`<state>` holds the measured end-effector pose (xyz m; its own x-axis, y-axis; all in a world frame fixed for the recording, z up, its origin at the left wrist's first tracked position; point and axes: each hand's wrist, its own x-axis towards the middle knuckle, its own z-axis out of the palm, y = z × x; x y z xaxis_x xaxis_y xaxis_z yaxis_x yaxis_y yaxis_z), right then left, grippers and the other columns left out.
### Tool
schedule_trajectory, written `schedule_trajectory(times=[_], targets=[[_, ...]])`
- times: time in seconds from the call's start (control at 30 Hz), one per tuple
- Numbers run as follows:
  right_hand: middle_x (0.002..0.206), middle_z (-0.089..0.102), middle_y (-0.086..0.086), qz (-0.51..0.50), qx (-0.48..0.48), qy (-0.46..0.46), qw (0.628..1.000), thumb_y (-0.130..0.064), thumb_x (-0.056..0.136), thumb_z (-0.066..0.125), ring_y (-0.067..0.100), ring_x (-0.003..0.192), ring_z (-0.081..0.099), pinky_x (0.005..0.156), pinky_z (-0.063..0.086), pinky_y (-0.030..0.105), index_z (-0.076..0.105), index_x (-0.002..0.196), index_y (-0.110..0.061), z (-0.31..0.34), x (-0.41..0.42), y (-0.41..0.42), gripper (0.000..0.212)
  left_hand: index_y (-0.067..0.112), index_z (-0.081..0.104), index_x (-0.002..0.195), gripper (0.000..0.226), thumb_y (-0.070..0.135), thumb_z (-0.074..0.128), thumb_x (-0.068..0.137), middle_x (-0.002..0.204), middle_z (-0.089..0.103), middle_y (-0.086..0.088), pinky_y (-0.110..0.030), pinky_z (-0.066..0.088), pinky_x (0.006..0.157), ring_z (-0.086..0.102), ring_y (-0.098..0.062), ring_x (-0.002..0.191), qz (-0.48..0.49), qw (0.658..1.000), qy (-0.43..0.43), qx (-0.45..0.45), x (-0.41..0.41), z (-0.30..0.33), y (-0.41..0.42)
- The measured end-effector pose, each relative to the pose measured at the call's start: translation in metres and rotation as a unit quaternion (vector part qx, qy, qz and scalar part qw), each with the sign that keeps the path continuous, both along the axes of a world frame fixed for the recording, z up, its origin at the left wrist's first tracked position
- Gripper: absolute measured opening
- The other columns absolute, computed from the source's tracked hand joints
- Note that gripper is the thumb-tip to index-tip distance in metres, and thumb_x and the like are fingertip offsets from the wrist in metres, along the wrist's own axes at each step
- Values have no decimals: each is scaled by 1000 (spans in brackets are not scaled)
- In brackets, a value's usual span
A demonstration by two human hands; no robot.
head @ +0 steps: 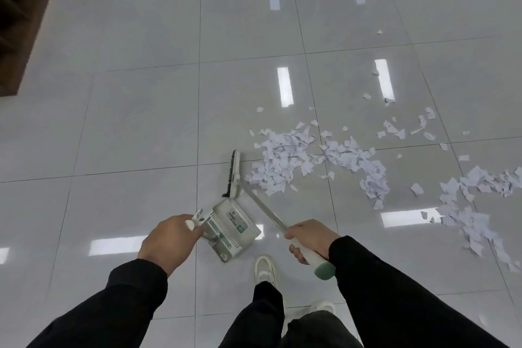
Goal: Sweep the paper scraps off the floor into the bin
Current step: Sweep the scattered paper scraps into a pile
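Nearest us, our right hand (309,237) grips the broom (261,207) and our left hand (169,240) the dustpan (234,227); gathering begins, so next we'd sweep the two-o'clock paper scraps (285,158) panward.

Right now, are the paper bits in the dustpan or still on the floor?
On the floor. The paper scraps lie spread over the tiles beside the broom head; the dustpan inside is hidden.
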<state>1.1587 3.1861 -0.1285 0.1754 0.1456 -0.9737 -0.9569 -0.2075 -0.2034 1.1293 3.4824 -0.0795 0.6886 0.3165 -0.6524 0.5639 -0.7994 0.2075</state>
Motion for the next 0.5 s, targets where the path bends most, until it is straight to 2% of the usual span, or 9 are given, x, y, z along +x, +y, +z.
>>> schedule_trajectory(times=[0.07, 0.17, 0.23, 0.33, 0.37, 0.43, 0.5], targets=[[68, 57, 14, 6, -31, -6, 999, -8, 92, 59, 17, 42, 49, 44, 44, 23, 61, 108, 0, -4, -1, -21, 19, 34, 68, 84, 18, 45, 59, 95, 74, 66, 6, -29, 44, 58, 61, -14, 69, -12, 1000, 6, -5, 7, 1, -4], [63, 58, 13, 19, -79, -27, 996, -10, 89, 59, 20, 43, 49, 48, 45, 26, 60, 102, -1, -5, -5, -64, 16, 32, 67, 80, 23, 48, 59, 95, 71, 65, 5, -29, 41, 57, 59, -14, 66, -24, 1000, 6, -17, 24, 2, -21], [65, 60, 13, 15, -82, -38, 996, -12, 89, 59, 20, 44, 50, 49, 45, 26, 62, 104, -1, -1, -5, -84, 19, 32, 68, 82, 24, 49, 58, 95, 72, 65, 4, -28, 41, 58, 60, -16, 67, -35, 999, 12, -17, 32, 3, -34], [73, 60, 13, -47, -51, -42, 997, -16, 91, 58, 17, 47, 49, 47, 45, 25, 61, 113, -2, 18, -14, -117, 26, 34, 67, 88, 21, 49, 56, 96, 76, 67, 6, -27, 44, 59, 62, -14, 68, -86, 996, 17, -18, 47, 0, -76], [74, 59, 13, -98, -39, -41, 994, -16, 92, 58, 16, 48, 48, 46, 44, 24, 60, 114, -2, 31, -27, -144, 26, 34, 67, 87, 20, 49, 57, 97, 76, 67, 5, -27, 44, 58, 62, -14, 67, -124, 992, 12, -26, 56, -1, -111], [75, 58, 13, -155, 11, -45, 987, -16, 93, 57, 16, 49, 45, 43, 40, 24, 58, 111, -3, 44, -36, -150, 22, 31, 67, 84, 24, 48, 58, 97, 75, 67, 4, -28, 43, 58, 63, -15, 68, -136, 990, 18, -21, 66, 2, -130], [75, 57, 13, -244, 35, -73, 966, -15, 92, 57, 16, 50, 42, 44, 36, 24, 57, 105, -4, 67, -74, -202, 16, 29, 67, 80, 26, 48, 59, 96, 73, 67, 3, -28, 43, 59, 63, -17, 69, -203, 979, 10, -28, 78, 2, -204]])
